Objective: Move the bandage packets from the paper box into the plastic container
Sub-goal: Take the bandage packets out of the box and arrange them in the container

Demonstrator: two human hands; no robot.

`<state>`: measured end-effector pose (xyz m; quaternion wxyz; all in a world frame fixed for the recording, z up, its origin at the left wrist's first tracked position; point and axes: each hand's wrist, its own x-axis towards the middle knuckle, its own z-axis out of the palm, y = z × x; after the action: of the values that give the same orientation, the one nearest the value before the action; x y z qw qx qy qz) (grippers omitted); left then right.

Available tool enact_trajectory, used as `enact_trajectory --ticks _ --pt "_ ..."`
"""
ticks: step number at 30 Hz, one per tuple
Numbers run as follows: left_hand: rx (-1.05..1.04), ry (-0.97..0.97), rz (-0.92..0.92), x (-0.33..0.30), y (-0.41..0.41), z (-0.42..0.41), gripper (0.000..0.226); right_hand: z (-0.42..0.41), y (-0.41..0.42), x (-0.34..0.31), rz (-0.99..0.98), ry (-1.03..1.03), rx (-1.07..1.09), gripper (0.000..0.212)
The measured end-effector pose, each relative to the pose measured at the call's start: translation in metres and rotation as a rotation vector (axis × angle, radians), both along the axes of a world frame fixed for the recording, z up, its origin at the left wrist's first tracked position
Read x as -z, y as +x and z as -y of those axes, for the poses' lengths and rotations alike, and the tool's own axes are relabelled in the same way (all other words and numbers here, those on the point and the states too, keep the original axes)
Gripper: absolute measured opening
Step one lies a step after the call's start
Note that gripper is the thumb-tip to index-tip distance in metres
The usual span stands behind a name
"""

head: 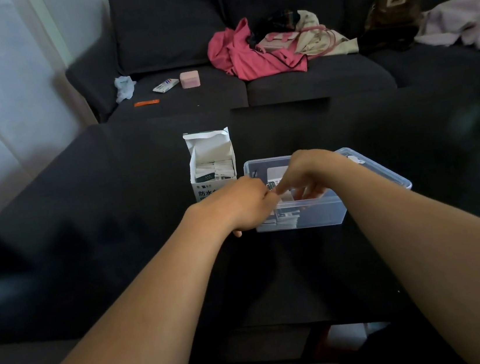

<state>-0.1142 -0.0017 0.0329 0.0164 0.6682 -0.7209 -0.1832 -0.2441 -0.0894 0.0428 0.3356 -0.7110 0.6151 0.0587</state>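
An open white paper box point(210, 155) stands on the dark table, with several bandage packets point(214, 170) upright inside. Just right of it sits the clear plastic container point(322, 212), with a few packets point(280, 222) lying at its near left corner. My left hand point(243, 204) is at the container's left wall, fingers curled over the rim. My right hand point(307, 173) reaches down into the container, fingers bent around white packets point(286, 195) held between both hands. The fingertips are blurred.
The container's clear lid point(383, 169) lies under or behind it on the right. A dark sofa point(250, 85) behind the table holds a pink garment point(249, 52), a pink case point(189, 79), a small pack point(165, 85) and an orange strip point(146, 103).
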Motion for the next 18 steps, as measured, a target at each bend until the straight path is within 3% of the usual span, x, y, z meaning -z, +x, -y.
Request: enact_trajectory --ticks 8,18 --pt "-0.034 0.053 -0.022 0.001 0.000 0.000 0.041 -0.007 0.009 0.000 -0.065 -0.136 -0.028 0.034" --pt "-0.037 -0.263 -0.133 -0.017 0.011 -0.007 0.041 -0.011 0.025 0.010 -0.230 -0.302 -0.078 0.049"
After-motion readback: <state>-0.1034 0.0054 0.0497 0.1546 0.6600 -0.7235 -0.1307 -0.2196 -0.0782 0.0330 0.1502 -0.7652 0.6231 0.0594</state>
